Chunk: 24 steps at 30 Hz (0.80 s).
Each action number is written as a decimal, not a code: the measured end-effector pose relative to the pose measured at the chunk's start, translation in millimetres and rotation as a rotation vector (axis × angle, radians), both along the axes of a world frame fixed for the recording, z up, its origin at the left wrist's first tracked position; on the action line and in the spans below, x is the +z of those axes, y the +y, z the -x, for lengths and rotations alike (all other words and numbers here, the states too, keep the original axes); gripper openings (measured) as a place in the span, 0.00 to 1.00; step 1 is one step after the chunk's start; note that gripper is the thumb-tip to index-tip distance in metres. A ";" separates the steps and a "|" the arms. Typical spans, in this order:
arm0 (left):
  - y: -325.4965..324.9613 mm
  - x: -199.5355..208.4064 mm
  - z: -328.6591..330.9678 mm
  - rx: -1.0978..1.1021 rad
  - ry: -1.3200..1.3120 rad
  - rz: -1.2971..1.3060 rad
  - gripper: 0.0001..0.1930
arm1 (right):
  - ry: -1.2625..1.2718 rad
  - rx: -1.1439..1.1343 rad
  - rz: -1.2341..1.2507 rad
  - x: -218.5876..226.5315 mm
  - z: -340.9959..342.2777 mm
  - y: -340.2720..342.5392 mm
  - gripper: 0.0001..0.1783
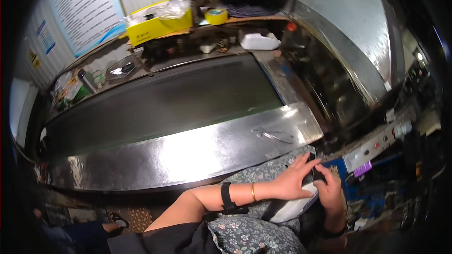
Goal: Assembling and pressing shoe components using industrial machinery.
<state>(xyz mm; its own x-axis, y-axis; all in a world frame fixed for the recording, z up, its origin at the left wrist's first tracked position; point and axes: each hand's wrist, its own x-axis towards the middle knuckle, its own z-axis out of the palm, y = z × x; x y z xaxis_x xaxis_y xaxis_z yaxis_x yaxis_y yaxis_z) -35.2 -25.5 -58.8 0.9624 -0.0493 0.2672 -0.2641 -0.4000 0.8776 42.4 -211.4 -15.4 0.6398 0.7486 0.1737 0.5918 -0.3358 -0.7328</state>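
Over my lap, my left hand (293,181) reaches to the right with its fingers stretched out, the heel of the hand at a white and grey packet-like thing (293,208). My right hand (331,189) comes up beside it from the lower right, with thumb and fingers bent around a small dark patch that I cannot make out. The fingertips of both hands meet or nearly meet. Floral cloth (254,235) covers my lap beneath them. Slim metal tweezers (273,135) lie on the shiny metal ledge (141,162) beyond my hands.
A dark conveyor belt (174,99) runs behind the ledge. At the back are a yellow box (159,26), a yellow tape roll (216,16) and a white plastic container (260,42). A control panel (372,148) stands at right. Another person's sandalled foot (119,219) shows lower left.
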 end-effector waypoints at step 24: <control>-3.4 12.1 -39.7 -0.142 0.262 0.612 0.30 | 0.658 -0.447 -0.548 -81.0 65.6 -47.5 0.13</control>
